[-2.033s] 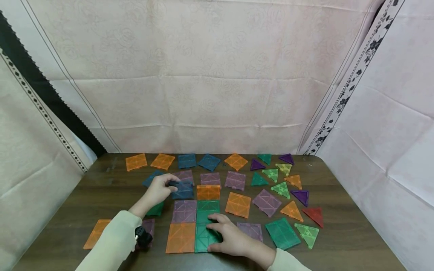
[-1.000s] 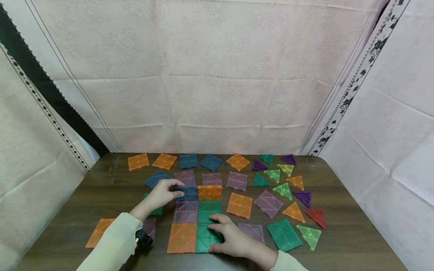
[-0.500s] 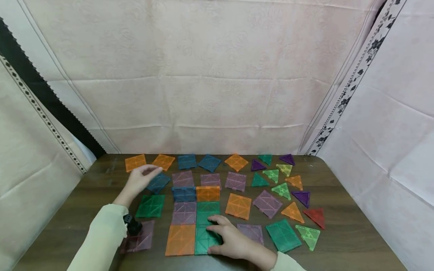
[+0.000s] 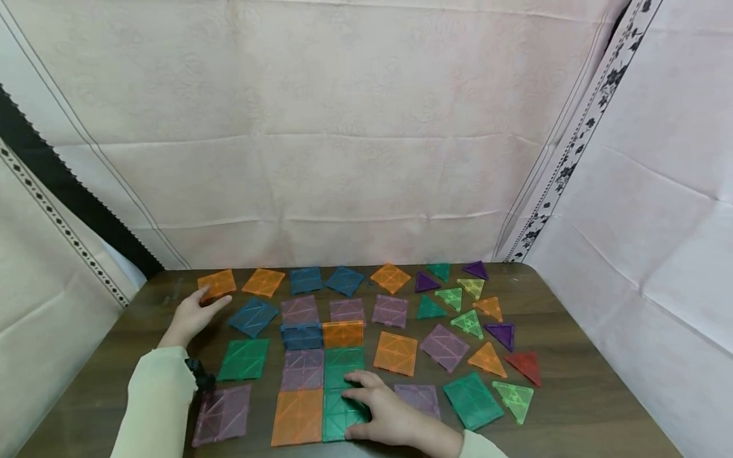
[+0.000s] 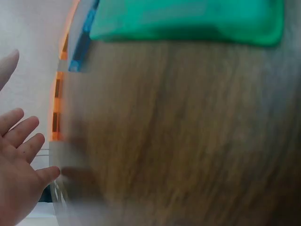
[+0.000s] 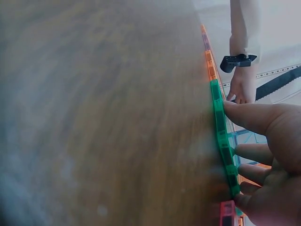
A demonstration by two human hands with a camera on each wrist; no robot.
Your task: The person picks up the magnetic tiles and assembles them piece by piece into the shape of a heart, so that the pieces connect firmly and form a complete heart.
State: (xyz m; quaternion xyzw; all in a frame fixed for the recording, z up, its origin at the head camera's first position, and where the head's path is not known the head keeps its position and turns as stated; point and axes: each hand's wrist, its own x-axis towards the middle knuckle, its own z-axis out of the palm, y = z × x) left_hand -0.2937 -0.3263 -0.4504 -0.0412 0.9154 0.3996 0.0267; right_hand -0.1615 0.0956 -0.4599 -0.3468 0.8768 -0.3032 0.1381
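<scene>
My left hand [image 4: 191, 316] reaches with spread fingers toward an orange square magnetic tile [image 4: 216, 283] at the table's far left; whether it touches the tile is unclear. In the left wrist view nothing lies between its fingers [image 5: 29, 133]. My right hand [image 4: 385, 410] rests its fingertips on the near green tile [image 4: 342, 416]. This tile joins a flat block with another green tile [image 4: 342, 364], a purple tile [image 4: 302, 369] and an orange tile [image 4: 296, 418]. Along the block's back edge stand a blue tile [image 4: 302, 336] and an orange tile [image 4: 343, 334], both upright.
Loose square tiles surround the block, among them a green tile [image 4: 244, 359], a blue tile [image 4: 253, 316] and a purple tile [image 4: 222, 415] on the left. Several triangular tiles, such as a red triangle [image 4: 525, 366], lie right. A white cloth [image 4: 366, 159] hangs behind the table.
My left hand set the blue tile upright beside the standing orange one, let it go and moved left toward the far orange tile. My right hand stayed on the green tile.
</scene>
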